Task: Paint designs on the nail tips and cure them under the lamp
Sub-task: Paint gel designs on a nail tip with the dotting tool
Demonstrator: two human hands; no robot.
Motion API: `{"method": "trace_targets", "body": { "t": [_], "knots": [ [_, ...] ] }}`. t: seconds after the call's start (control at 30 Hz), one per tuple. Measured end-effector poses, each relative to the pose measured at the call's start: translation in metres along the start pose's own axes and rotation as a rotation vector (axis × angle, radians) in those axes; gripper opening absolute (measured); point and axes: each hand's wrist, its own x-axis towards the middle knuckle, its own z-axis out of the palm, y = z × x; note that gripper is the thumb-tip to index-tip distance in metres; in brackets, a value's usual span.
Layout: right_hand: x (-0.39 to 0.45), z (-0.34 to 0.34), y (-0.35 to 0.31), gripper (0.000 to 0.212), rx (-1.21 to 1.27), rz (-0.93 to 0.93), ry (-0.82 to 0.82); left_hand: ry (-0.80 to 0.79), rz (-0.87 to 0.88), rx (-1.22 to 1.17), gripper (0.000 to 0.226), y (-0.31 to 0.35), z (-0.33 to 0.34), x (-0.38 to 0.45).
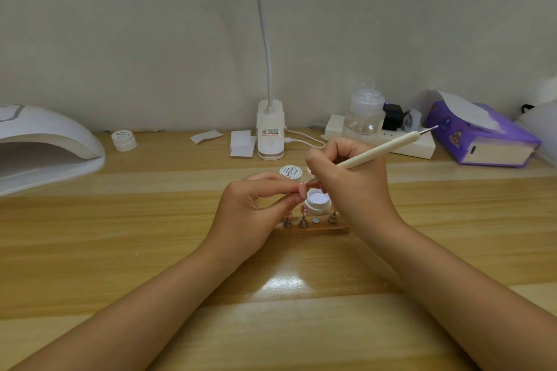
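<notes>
Pink nail tip [302,189], mostly hidden, pinched by left fingers [289,187]; right fingers [316,156] grip pen [382,150].

The open gel pot [318,201] sat mid-table, touching the wooden nail stand [313,229] on its near side. Just left of the pot, the left hand [256,208] pinched a pink nail tip [302,189]. Right of the pot, the right hand [351,187] gripped a cream dotting pen [376,152], its point at the tip. Far left of the pot stood the curing lamp [45,144].
</notes>
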Motion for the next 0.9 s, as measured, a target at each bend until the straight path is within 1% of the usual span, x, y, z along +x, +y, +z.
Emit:
{"method": "trace_targets", "body": {
  "t": [0.1, 0.37, 0.47, 0.9],
  "knots": [
    [0.0002, -0.0002, 0.0009, 0.037, -0.007, 0.007, -0.013, 0.004, 0.011, 0.014, 0.025, -0.0014, 0.0004, 0.0006],
    [0.0000, -0.0004, 0.0022, 0.032, 0.010, -0.006, -0.041, 0.004, 0.033, 0.011, 0.023, -0.0027, 0.0003, 0.0006],
    [0.0001, -0.0002, 0.0024, 0.034, 0.005, -0.013, -0.049, 0.000, 0.028, 0.005, 0.022, -0.0028, 0.0000, 0.0004],
    [0.0002, 0.0005, 0.0026, 0.035, -0.019, -0.006, -0.040, 0.001, 0.031, 0.011, 0.023, -0.0040, -0.0004, 0.0004]
  ]
}}
